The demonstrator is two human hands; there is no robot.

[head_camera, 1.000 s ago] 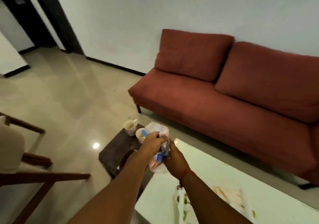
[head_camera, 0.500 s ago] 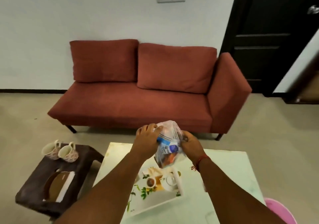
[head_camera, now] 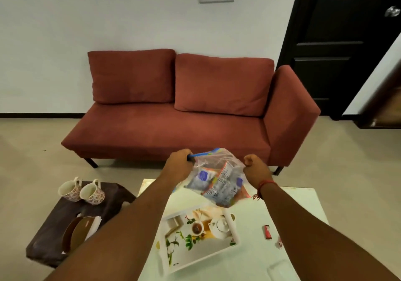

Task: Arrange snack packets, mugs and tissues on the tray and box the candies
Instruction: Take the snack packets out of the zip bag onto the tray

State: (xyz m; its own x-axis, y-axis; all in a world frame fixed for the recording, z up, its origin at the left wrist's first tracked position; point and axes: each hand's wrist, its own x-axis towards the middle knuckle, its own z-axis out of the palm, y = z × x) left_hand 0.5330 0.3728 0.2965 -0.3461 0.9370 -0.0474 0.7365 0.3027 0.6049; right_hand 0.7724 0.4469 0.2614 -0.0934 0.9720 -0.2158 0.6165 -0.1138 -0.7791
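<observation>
Snack packets (head_camera: 219, 183) inside clear zip bag (head_camera: 217, 172) blurred, print unreadable. Tray (head_camera: 235, 231) near-left corner hidden behind left forearm. Tissue holder (head_camera: 76, 233) contents partly hidden. Door (head_camera: 338, 48) cut off by right edge.

tray (head_camera: 235, 235): bare inside | bag (head_camera: 219, 178): hangs over its far edge | lighter (head_camera: 268, 232): right, apart

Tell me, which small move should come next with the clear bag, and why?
Probably pull the zip bag open. Left hand and right hand grip its top edges above the empty tray, and the snack packets are inside it.
</observation>
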